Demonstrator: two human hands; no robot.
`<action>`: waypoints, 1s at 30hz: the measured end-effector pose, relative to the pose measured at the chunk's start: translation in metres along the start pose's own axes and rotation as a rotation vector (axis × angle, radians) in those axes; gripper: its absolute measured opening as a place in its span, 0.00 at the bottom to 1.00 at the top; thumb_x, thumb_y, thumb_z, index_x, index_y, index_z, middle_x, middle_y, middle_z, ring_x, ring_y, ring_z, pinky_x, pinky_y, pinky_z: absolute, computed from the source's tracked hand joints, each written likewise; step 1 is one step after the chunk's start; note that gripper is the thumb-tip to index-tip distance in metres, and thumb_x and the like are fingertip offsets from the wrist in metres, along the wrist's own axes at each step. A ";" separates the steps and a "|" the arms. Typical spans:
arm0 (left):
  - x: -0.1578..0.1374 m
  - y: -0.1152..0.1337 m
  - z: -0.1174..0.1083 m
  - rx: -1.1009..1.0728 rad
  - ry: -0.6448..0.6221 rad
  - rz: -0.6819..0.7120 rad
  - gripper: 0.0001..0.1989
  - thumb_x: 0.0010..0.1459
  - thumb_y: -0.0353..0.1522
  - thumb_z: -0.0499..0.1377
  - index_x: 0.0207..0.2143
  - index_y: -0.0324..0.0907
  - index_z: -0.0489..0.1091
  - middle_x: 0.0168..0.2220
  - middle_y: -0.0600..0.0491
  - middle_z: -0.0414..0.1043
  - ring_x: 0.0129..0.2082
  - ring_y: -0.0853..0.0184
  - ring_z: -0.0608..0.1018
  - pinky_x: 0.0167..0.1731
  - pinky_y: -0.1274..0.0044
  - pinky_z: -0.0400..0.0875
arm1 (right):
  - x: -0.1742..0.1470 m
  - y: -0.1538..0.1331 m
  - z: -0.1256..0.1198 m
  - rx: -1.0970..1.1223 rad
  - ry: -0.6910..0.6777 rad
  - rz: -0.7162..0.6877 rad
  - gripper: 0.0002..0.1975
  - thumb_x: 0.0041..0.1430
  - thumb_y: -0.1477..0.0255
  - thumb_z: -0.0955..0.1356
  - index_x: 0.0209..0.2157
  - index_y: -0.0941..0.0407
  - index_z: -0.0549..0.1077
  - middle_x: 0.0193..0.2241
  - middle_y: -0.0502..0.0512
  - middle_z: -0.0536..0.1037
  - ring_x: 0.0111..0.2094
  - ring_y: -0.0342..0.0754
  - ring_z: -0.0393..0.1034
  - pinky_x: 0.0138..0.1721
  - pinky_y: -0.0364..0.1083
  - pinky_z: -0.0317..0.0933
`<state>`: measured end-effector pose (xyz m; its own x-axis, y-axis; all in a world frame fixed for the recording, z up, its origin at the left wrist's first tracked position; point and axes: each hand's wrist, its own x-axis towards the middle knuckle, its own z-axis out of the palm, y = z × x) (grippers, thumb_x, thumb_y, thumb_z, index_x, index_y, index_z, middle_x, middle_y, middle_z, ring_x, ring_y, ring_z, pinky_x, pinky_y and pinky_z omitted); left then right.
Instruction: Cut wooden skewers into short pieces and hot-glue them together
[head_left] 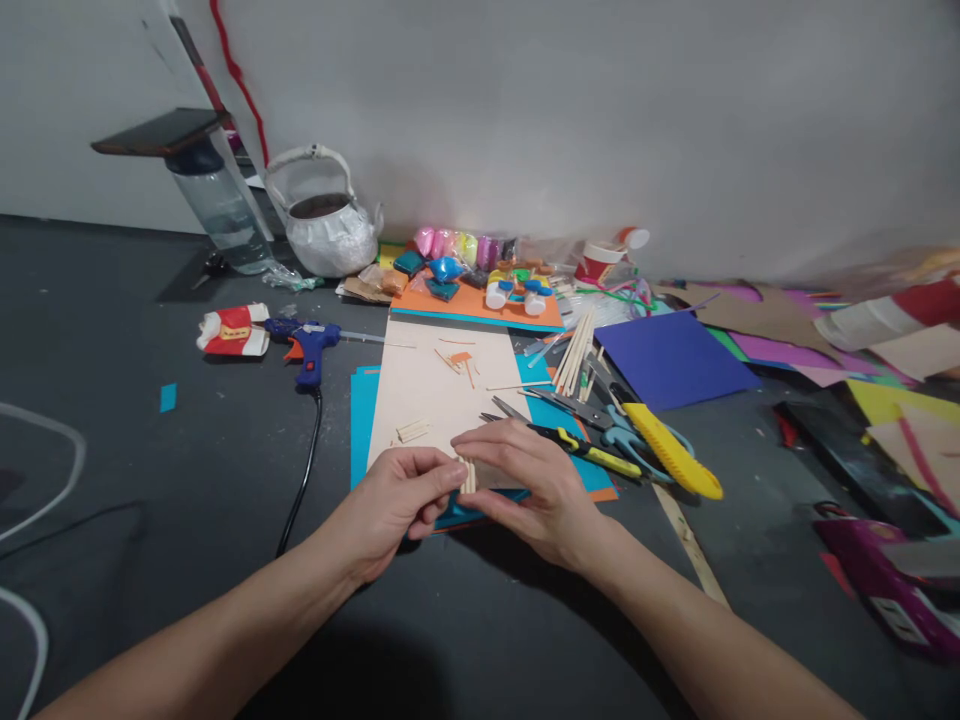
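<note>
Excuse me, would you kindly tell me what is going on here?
A person's left hand pinches a few short sticks side by side, and the right hand is cupped around them. A similar small bunch lies on the pale sheet. The glue gun lies to the left, the yellow cutter to the right, neither in hand.

One glue gun (309, 345); beyond it, one kettle (330, 238), one bottle (221, 212); right of it, two groups of short sticks (412, 431).

The forearms (247, 612) are bare and taper to narrow wrists (354, 555). The left hand (405, 495) and right hand (536, 485) are bare too, with slim fingers (499, 455).
</note>
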<state>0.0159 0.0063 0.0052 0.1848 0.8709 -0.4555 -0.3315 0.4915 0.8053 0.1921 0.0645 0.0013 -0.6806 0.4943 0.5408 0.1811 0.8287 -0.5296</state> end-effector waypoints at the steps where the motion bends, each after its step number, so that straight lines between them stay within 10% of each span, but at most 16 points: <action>1: 0.000 0.000 0.000 0.003 0.000 -0.003 0.19 0.45 0.45 0.70 0.22 0.37 0.71 0.16 0.61 0.57 0.15 0.79 0.56 0.13 0.84 0.44 | 0.000 0.000 0.000 0.007 0.000 -0.001 0.15 0.61 0.68 0.71 0.49 0.54 0.73 0.42 0.59 0.81 0.44 0.51 0.75 0.45 0.51 0.69; 30: 0.001 0.002 -0.002 0.011 -0.024 -0.008 0.19 0.46 0.45 0.69 0.24 0.38 0.70 0.16 0.62 0.58 0.15 0.80 0.55 0.14 0.84 0.41 | -0.002 0.000 0.003 0.005 0.025 -0.004 0.14 0.60 0.70 0.72 0.48 0.53 0.74 0.42 0.58 0.81 0.43 0.50 0.75 0.45 0.50 0.69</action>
<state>0.0135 0.0075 0.0055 0.2094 0.8667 -0.4527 -0.3195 0.4982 0.8061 0.1913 0.0625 -0.0023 -0.6632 0.4974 0.5592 0.1745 0.8293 -0.5308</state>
